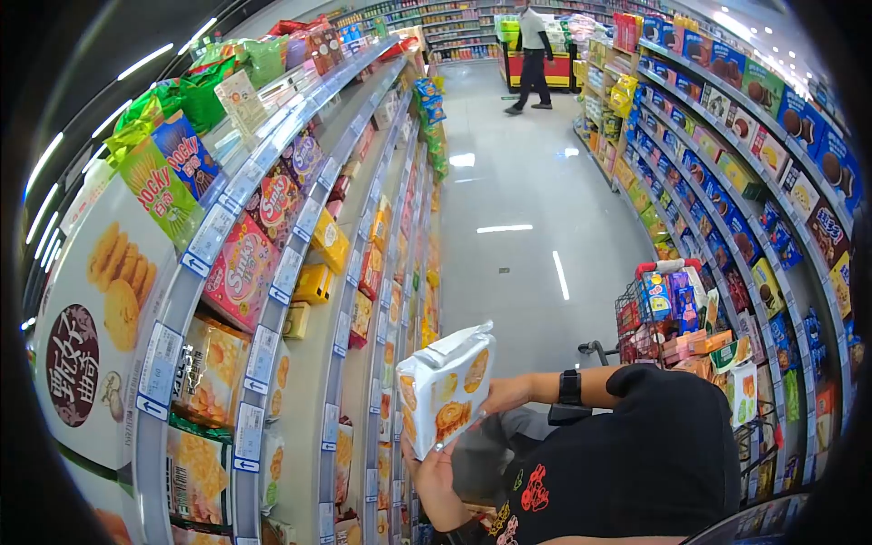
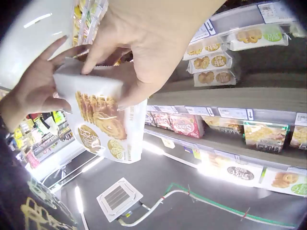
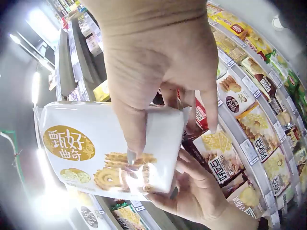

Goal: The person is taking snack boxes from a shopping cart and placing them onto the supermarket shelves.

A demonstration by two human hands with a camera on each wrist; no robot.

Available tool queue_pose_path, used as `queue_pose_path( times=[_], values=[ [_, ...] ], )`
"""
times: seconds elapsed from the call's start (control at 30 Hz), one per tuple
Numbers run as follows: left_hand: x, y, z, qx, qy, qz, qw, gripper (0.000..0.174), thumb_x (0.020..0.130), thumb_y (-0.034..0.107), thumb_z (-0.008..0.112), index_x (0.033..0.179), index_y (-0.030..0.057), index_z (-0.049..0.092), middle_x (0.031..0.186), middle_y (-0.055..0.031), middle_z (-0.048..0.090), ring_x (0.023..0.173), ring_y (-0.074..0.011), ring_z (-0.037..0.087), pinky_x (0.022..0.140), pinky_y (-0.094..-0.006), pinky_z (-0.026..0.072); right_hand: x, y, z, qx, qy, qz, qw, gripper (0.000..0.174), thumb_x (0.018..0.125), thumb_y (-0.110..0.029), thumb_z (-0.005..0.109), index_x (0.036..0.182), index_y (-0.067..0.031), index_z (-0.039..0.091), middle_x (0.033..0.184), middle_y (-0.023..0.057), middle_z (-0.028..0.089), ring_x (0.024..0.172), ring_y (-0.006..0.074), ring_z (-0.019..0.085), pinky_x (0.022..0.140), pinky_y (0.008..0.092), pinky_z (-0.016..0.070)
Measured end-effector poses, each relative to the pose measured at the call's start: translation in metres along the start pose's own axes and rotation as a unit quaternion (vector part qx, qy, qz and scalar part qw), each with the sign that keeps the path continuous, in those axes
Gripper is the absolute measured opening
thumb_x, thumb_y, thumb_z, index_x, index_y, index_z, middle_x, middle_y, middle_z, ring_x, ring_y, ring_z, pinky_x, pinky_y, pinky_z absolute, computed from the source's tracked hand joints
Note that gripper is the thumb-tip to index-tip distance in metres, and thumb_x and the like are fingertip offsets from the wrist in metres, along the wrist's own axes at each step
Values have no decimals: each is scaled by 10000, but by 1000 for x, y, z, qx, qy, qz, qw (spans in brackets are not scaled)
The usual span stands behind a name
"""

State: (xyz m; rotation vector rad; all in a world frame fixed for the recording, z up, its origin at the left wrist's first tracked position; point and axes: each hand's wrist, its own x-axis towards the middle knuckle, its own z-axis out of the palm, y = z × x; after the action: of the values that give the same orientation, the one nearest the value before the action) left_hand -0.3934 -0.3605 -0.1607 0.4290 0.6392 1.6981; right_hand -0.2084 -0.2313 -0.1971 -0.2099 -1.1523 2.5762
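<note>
A white pack of cookies (image 1: pixel 447 391), printed with golden cookies, is held up in front of the body, tilted, between both hands. My left hand (image 1: pixel 436 486) grips its lower end; in the left wrist view the left thumb and fingers (image 2: pixel 139 48) clasp the end of the pack (image 2: pixel 103 115). From the other side my right hand (image 1: pixel 505 396) holds it. The right wrist view shows the right thumb (image 3: pixel 132 129) lying across the printed front of the pack (image 3: pixel 72 143), while the left hand (image 3: pixel 196 191) supports its lower corner. Some fingers are hidden behind it.
Shelves of boxed and bagged snacks (image 1: pixel 241 272) rise close on the left, and cookie shelves (image 1: pixel 745 136) line the right. A loaded shopping cart (image 1: pixel 672 309) stands right of the body. The aisle floor (image 1: pixel 509 245) runs ahead, with a person (image 1: pixel 532 54) at its far end.
</note>
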Motion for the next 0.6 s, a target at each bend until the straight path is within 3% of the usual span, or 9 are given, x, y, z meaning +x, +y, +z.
queue_pose_path(
  times=[0.07, 0.17, 0.27, 0.33, 0.37, 0.43, 0.47, 0.53, 0.6],
  values=[
    [3, 4, 5, 35, -8, -7, 999, 766, 690, -8, 636, 1350, 51, 251, 1292, -197, 396, 1166, -364, 436, 885, -522, 437, 1, -1, -8, -40, 37, -26, 998, 586, 803, -103, 633, 1308, -43, 342, 1281, 92, 451, 1124, 235, 485, 903, 449, 457],
    [14, 17, 3, 232, -21, 84, 969, 875, 657, 26, 691, 1382, 64, 202, 1331, -196, 356, 1183, -360, 418, 922, -470, 400, 4, -2, -7, -52, 79, -78, 992, 544, 796, -92, 637, 1274, -36, 383, 1239, 97, 489, 1098, 242, 506, 877, 453, 476],
    [12, 55, 25, 283, 35, 133, 949, 982, 603, 59, 745, 1400, 73, 171, 1374, -197, 295, 1197, -347, 399, 937, -406, 383, 5, -52, 41, -224, 213, -64, 949, 504, 780, -86, 654, 1226, -23, 428, 1193, 99, 524, 1080, 237, 517, 849, 418, 492],
    [14, 75, 33, 442, 55, 239, 863, 966, 626, 50, 733, 1404, 113, 164, 1379, -187, 288, 1190, -325, 401, 922, -387, 401, 22, -64, 44, -389, 268, -133, 871, 502, 752, -88, 685, 1194, -23, 456, 1151, 96, 549, 1053, 219, 528, 822, 372, 496],
    [14, 83, 37, 519, 73, 281, 804, 959, 637, 45, 728, 1407, 133, 161, 1382, -181, 284, 1187, -313, 402, 915, -378, 410, 31, -61, 31, -457, 269, -225, 818, 514, 730, -91, 709, 1180, -26, 468, 1124, 93, 565, 1031, 204, 537, 805, 343, 495],
    [15, 94, 42, 601, 95, 358, 708, 932, 630, 71, 739, 1396, 142, 213, 1381, -186, 275, 1203, -328, 384, 936, -389, 390, 62, -68, 17, -371, 283, -222, 856, 518, 679, -109, 753, 1139, -72, 518, 1107, 87, 566, 1005, 182, 541, 811, 315, 470],
    [15, 101, 42, 642, 98, 389, 654, 918, 626, 83, 744, 1391, 146, 239, 1381, -188, 270, 1211, -335, 375, 946, -395, 380, 78, -75, 27, -425, 266, -259, 826, 513, 661, -95, 751, 1125, -86, 532, 1102, 92, 562, 1004, 193, 541, 819, 317, 462],
    [15, 111, 43, 693, 103, 352, 621, 867, 617, 93, 748, 1363, 137, 308, 1378, -194, 261, 1218, -348, 363, 954, -405, 373, 94, -103, 56, -523, 240, -347, 741, 511, 625, -68, 748, 1097, -115, 560, 1093, 103, 554, 1003, 216, 541, 834, 322, 447],
    [20, 115, 43, 702, 127, 336, 615, 820, 611, 100, 751, 1336, 128, 367, 1375, -200, 254, 1224, -356, 354, 959, -409, 368, 115, -115, 65, -587, 228, -343, 698, 500, 596, -29, 719, 1067, -118, 577, 1096, 111, 541, 1019, 256, 529, 837, 327, 443]
  ],
)
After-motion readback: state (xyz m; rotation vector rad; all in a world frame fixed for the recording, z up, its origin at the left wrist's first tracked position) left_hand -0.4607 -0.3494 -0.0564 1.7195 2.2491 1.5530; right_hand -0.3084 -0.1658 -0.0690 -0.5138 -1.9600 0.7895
